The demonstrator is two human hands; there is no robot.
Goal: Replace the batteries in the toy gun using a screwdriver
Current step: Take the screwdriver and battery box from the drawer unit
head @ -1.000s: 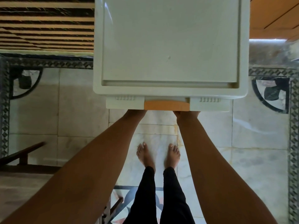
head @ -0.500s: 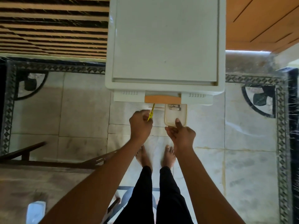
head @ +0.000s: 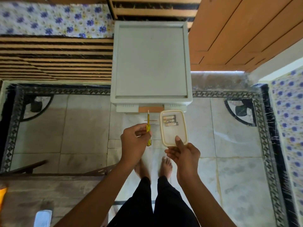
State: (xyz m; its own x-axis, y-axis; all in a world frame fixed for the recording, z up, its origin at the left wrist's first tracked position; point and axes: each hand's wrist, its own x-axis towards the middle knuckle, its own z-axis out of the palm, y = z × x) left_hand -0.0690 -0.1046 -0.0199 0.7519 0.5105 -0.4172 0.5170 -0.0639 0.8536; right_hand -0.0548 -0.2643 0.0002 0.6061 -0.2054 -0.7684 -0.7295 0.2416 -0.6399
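Your arms reach forward.
Your left hand (head: 133,141) curls round a yellow screwdriver (head: 148,123); your right hand (head: 185,153) pinches a cream plastic tub (head: 173,136), thumb on its rim.

yellow screwdriver (head: 148,128) upright, loose batteries (head: 170,120) in clear tub (head: 180,140)

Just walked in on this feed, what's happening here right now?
A person stands barefoot facing a white plastic drawer unit. The left hand grips a yellow screwdriver, tip pointing toward the unit. The right hand holds a shallow pale container by its near edge, thumb on top, with a few batteries lying at its far end. No toy gun is in view.
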